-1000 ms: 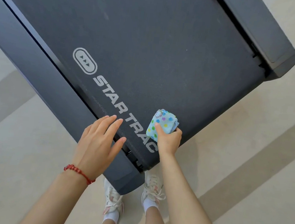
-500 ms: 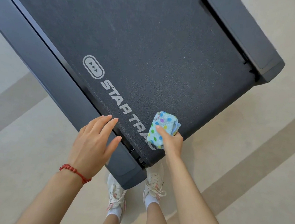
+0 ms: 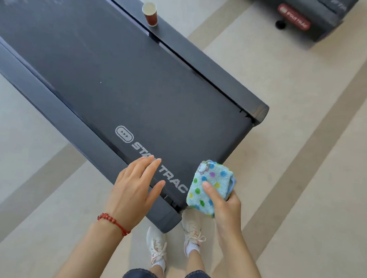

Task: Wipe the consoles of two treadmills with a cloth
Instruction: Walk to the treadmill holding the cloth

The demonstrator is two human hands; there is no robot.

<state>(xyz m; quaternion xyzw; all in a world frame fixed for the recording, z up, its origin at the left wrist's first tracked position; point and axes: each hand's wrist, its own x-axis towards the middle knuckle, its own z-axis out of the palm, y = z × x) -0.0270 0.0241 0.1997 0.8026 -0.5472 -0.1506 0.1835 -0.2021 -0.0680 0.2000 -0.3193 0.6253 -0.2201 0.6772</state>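
In the head view, the camera is tilting up compared with a second ago: much more of the treadmill (image 3: pixel 122 71) is showing now, and a paper cup (image 3: pixel 150 14) and the base of a second treadmill (image 3: pixel 304 15) are coming into the picture. Neither console is in view, so I judge the wiping proper is not yet under way and the person is looking ahead for the way to the first console.

The right hand (image 3: pixel 223 205) is gripping the cloth (image 3: pixel 209 186), thumb pressed on top and fingers curled underneath, holding it folded in a thick wad over the rear corner of the belt. The left hand (image 3: pixel 137 184) is spreading open and flat, empty, hovering above the deck's side rail; whether it is touching, I cannot tell.

The cloth is looking soft and fuzzy, pale blue terry with coloured dots. The belt is showing a matte, finely grained black with pale lettering; the rails are smooth dark plastic with rounded end caps. The cup is standing upright on the far rail, a tapered red-brown cone. The floor (image 3: pixel 308 172) is running in pale, smooth bands.
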